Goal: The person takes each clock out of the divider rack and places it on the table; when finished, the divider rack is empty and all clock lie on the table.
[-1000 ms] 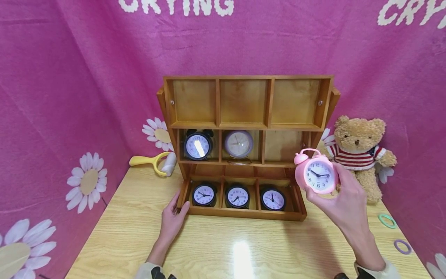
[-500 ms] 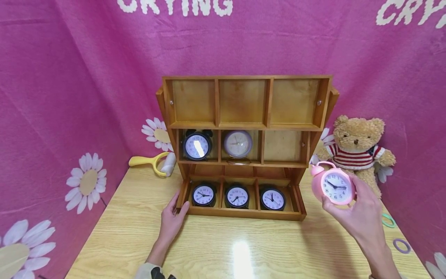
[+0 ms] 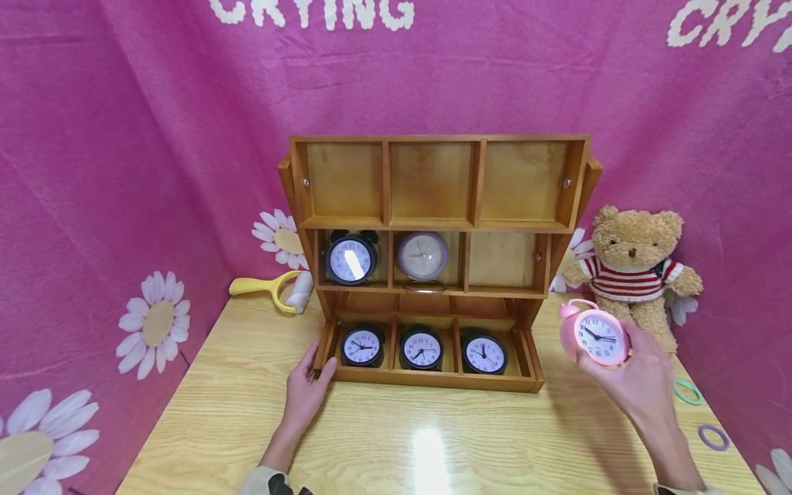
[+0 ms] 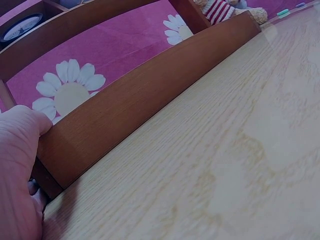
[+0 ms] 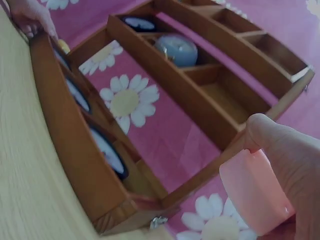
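Note:
My right hand [image 3: 640, 375] holds a pink alarm clock [image 3: 599, 337] by its sides, thumb at lower left, in the air right of the wooden display shelf [image 3: 433, 379]. In the right wrist view the pink clock [image 5: 255, 192] shows its plain side. My left hand [image 3: 307, 385] grips the lower left corner of the shelf, thumb over the front board [image 4: 145, 105]. Black clocks [image 3: 361, 346] fill the bottom row's three compartments. In the middle row, a black clock [image 3: 350, 259] stands at left and a lilac clock [image 3: 423, 256] at centre; the right compartment is bare.
A teddy bear [image 3: 632, 254] in a striped sweater sits right of the shelf, behind the pink clock. Green [image 3: 688, 392] and purple rings [image 3: 714, 437] lie at the table's right edge. A yellow-handled lint roller [image 3: 266, 284] lies on the left. Pink cloth hangs behind.
My right hand has carried the pink clock rightward and down, away from the shelf, and the clock now tilts back a little. My left hand has stayed in place.

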Motion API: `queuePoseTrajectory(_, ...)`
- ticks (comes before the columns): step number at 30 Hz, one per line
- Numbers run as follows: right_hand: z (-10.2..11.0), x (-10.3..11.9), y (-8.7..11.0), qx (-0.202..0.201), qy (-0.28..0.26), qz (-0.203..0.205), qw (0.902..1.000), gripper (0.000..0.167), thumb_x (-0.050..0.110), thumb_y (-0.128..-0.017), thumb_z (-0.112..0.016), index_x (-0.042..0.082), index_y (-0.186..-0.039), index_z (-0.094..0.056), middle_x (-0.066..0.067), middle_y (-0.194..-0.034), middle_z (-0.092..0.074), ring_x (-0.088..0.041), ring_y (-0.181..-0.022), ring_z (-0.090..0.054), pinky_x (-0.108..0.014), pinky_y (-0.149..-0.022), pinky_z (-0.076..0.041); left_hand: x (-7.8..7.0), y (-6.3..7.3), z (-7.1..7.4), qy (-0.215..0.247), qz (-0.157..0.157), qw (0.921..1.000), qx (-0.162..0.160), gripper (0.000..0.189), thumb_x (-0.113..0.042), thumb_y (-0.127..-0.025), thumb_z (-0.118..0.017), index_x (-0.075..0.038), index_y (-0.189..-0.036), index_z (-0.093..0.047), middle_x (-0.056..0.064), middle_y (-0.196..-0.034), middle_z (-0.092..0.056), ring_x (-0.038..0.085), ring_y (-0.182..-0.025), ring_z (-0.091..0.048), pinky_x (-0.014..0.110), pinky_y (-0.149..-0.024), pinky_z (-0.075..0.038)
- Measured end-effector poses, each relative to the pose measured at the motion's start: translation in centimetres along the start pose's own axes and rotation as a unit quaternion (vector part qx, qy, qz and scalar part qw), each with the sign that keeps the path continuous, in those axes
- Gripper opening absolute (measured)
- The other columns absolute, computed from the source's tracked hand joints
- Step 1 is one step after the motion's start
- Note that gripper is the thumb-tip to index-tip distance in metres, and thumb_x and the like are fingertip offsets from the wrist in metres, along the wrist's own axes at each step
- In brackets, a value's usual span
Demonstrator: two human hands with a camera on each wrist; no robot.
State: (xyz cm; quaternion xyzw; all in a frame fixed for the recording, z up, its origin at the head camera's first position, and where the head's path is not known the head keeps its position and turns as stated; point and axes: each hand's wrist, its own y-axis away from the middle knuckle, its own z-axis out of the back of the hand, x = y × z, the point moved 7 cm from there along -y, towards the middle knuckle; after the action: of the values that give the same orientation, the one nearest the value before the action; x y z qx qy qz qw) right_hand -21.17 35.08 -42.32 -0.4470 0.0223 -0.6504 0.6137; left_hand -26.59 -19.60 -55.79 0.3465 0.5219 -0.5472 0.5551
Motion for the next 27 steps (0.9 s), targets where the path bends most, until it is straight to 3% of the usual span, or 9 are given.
queuePoseTrajectory(9, -3.5, -4.1, -0.6, 0.015, -0.010, 0.013, 0.9998, 0.070, 0.019, -0.061, -0.092, -0.009, -0.119, -0.065, -0.026, -0.099, -0.069, -0.038, -0.085, -0.062, -0.029, -0.071, -0.039, 0.1, 0.0, 0.0, 0.000, 0.005, 1.0000, 0.004, 0.062, -0.013, -0.101, -0.070, 0.003, -0.156, -0.044, 0.021, -0.159, -0.045, 0.034, -0.142, -0.047, 0.041, -0.115, -0.038)
queuePoseTrajectory(15, -6.2, -5.8, -1.7, 0.026, -0.016, 0.010, 0.9995, 0.059, 0.021, -0.065, -0.093, -0.007, -0.110, -0.066, -0.022, -0.092, -0.068, -0.033, -0.081, -0.059, -0.034, -0.070, -0.039, 0.1, 0.0, -0.1, 0.008, 0.007, 0.9999, 0.005, 0.063, -0.013, -0.100, -0.071, 0.002, -0.156, -0.045, 0.020, -0.159, -0.045, 0.033, -0.143, -0.046, 0.049, -0.117, -0.036)
queuePoseTrajectory(21, -8.8, -7.0, -3.2, 0.050, -0.023, 0.009, 0.9984, 0.064, 0.025, -0.068, -0.094, -0.009, -0.115, -0.065, -0.025, -0.097, -0.069, -0.039, -0.086, -0.063, -0.042, -0.073, -0.045, -0.1, 0.2, 0.1, 0.003, 0.006, 1.0000, 0.003, 0.063, -0.014, -0.100, -0.072, 0.001, -0.155, -0.046, 0.020, -0.158, -0.047, 0.035, -0.142, -0.048, 0.049, -0.115, -0.038)
queuePoseTrajectory(27, -11.1, -8.0, -5.0, 0.079, -0.019, 0.001, 0.9967, 0.064, 0.030, -0.072, -0.094, -0.006, -0.118, -0.068, -0.023, -0.094, -0.072, -0.034, -0.079, -0.065, -0.037, -0.064, -0.048, -0.2, 0.0, 0.1, 0.003, 0.006, 1.0000, 0.003, 0.063, -0.015, -0.100, -0.072, 0.000, -0.156, -0.045, 0.020, -0.159, -0.046, 0.036, -0.143, -0.046, 0.050, -0.116, -0.037)
